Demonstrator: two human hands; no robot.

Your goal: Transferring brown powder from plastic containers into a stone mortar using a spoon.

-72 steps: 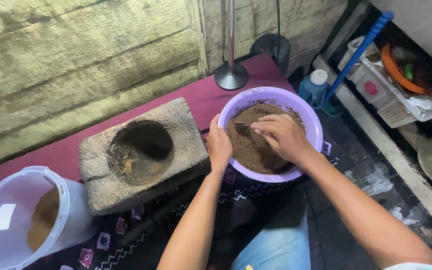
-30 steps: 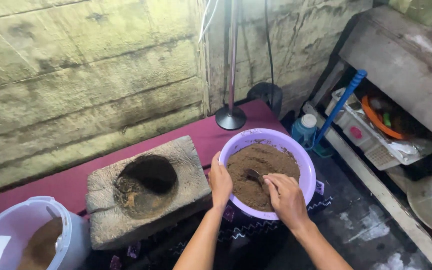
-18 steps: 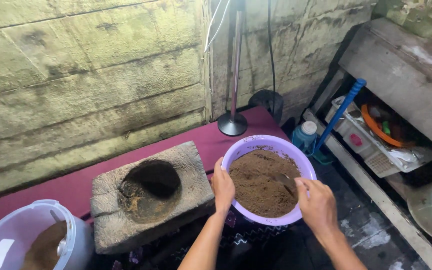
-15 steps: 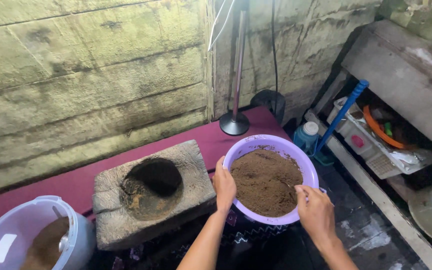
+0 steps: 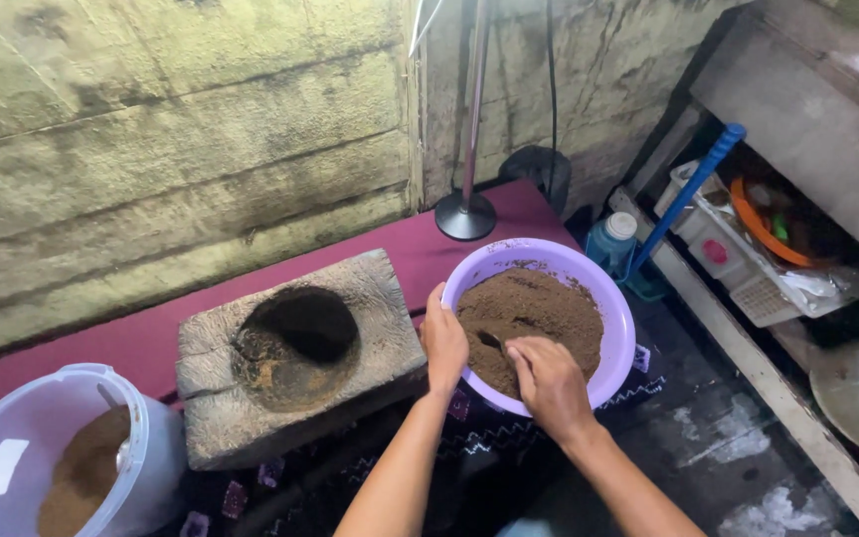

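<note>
One round lilac plastic bowl [image 5: 616, 316] of brown powder [image 5: 534, 313] sits on the maroon cloth [image 5: 429, 249] beside a hollowed stone block [image 5: 295, 353], left hand [image 5: 443, 341] clasping its rim with fingers pressed together, right hand [image 5: 549, 383] curled around a utensil buried in the powder.

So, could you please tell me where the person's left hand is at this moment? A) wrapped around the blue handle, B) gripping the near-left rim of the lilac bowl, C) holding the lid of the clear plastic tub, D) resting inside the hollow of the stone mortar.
B: the left hand clasps the rim of the lilac bowl, while the right hand works the brown powder.
</note>
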